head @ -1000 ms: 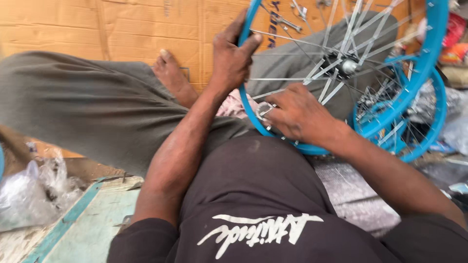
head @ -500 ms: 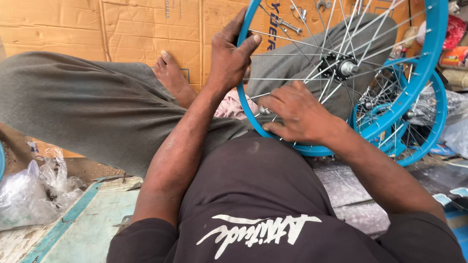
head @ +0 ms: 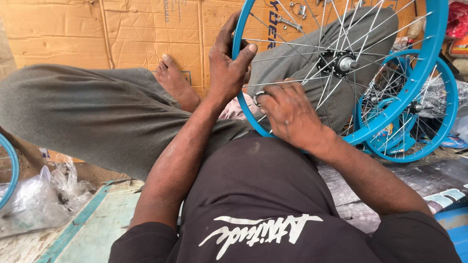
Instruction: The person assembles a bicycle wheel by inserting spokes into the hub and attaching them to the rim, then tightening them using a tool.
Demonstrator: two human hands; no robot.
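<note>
The left hand (head: 226, 65) was closed around the rim of a large blue metal bicycle wheel with silver spokes (head: 429, 53), which stood tilted across the person's lap. The right hand (head: 287, 112) curled its fingers tight on a small round silver tool (head: 258, 97) at the lower rim. A smaller blue spoked wheel (head: 438, 131) lay just behind, over flattened brown cardboard (head: 122, 29).

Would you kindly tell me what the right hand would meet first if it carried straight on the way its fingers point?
Probably the blue rim of the wheel; the right hand points left-up toward it, though depth is unclear.
</note>
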